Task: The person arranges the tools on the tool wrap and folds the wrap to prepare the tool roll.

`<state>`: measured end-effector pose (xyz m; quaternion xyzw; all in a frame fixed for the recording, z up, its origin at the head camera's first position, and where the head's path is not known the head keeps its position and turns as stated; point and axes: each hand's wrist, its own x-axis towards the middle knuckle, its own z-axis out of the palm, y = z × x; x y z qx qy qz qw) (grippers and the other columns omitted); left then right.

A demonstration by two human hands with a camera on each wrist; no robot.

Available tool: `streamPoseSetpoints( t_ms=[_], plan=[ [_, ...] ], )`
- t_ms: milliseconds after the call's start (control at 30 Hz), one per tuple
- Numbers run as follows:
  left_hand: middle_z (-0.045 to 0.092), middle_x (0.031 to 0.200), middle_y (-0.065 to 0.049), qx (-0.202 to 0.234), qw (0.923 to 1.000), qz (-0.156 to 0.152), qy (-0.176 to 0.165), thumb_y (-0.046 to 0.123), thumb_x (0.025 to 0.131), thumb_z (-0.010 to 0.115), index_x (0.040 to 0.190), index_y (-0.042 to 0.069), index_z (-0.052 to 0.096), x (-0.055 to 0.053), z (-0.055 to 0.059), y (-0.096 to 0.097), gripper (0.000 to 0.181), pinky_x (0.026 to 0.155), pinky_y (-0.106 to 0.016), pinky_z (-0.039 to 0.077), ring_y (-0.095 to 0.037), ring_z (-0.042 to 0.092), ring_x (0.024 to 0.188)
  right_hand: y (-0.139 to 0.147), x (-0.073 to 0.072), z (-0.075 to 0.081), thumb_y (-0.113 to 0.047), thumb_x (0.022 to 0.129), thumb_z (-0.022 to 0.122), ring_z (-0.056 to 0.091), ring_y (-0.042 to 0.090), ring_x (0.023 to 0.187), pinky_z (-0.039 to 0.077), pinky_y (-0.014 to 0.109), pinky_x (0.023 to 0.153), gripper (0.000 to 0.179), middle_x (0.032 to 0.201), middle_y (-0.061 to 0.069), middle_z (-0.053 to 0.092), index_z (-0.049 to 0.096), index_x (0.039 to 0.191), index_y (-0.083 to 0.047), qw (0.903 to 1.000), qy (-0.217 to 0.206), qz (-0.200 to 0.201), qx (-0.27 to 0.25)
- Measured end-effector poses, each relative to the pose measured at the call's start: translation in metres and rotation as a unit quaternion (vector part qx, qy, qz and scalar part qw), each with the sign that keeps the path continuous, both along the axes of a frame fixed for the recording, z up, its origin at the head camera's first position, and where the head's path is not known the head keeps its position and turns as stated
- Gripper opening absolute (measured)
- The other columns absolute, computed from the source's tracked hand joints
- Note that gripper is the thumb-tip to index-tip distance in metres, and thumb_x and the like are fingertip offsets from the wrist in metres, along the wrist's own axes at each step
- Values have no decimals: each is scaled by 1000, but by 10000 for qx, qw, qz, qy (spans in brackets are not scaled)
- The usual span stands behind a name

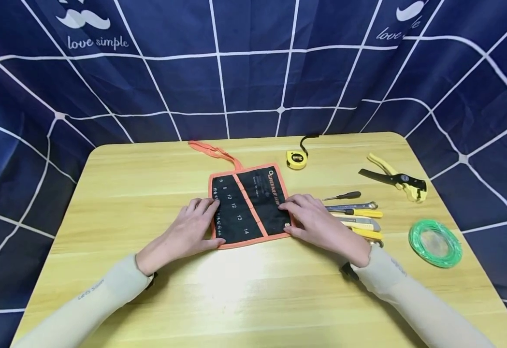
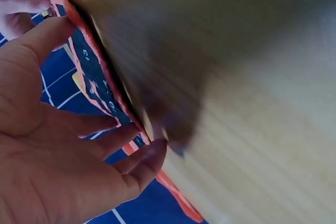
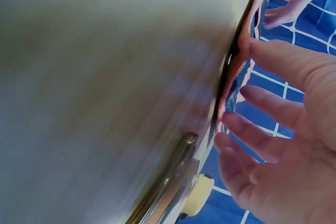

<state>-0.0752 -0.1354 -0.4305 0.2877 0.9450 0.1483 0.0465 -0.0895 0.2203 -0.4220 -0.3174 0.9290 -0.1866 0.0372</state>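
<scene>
Black tool pouch (image 1: 249,205) with orange trim lies flat at centre of the wooden surface (image 1: 157,174), numbers printed on its pockets, an orange tie strap (image 1: 214,151) trailing toward the upper left. Left hand (image 1: 191,231) rests on the pouch's left edge, fingers straight and spread over the trim; the left wrist view shows the fingertips (image 2: 152,153) lying against the orange border. Right hand (image 1: 318,223) rests on the pouch's right edge, fingers extended and flat, thumb at the lower right corner. Just right of that hand, a cluster of tools: small screwdriver (image 1: 342,196), a wrench (image 1: 357,206), yellow-handled knives (image 1: 364,224). Upper centre, a yellow tape measure (image 1: 296,159). Far right, yellow-handled pliers (image 1: 398,180), and below them a coil of green wire (image 1: 435,243). Blue checked cloth (image 1: 253,72) hangs behind the surface.
</scene>
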Motion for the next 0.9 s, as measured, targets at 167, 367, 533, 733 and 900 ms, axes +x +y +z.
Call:
streamPoseSetpoints(
  t_ms=[167, 367, 533, 733, 900],
  plan=[
    [52, 157, -24, -361, 9993, -36, 11, 62, 94, 81, 165, 1, 44, 3, -2, -1, 102, 102, -62, 46, -46, 49, 133, 8, 7, -2, -20, 97, 86, 63, 34, 120, 49, 59, 101, 41, 129, 10, 69, 75, 134, -7, 9985, 304, -93, -437],
    [53, 156, -22, -659, 9965, -131, 494, 72, 90, 77, 160, 5, 55, 8, -8, -4, 100, 94, -59, 49, -45, 49, 130, 27, 14, -3, -14, 94, 88, 66, 27, 116, 52, 51, 100, 34, 123, 4, 73, 77, 125, -7, 9911, 842, 72, -1025],
    [48, 161, -25, -615, 9965, -75, 565, 72, 88, 78, 161, 5, 54, 8, -11, -3, 102, 96, -63, 49, -53, 44, 142, 50, 17, 4, -7, 90, 89, 69, 22, 111, 54, 41, 97, 35, 122, 2, 74, 77, 122, -6, 9858, 1119, 25, -1255],
    [43, 168, -23, -586, 9962, 87, 633, 73, 86, 80, 163, 1, 50, 8, -13, -5, 109, 97, -65, 49, -57, 40, 149, 77, 19, 16, -10, 85, 94, 70, 15, 108, 49, 23, 97, 38, 120, -2, 74, 79, 120, -11, 9884, 1091, -252, -1023],
    [41, 170, -20, -610, 9961, 153, 618, 76, 85, 78, 164, 2, 48, 8, -15, -9, 112, 99, -65, 47, -56, 38, 151, 91, 18, 16, -8, 82, 96, 68, 11, 104, 48, 21, 91, 38, 116, -4, 75, 80, 116, -12, 9881, 1093, -333, -1029]
  ],
)
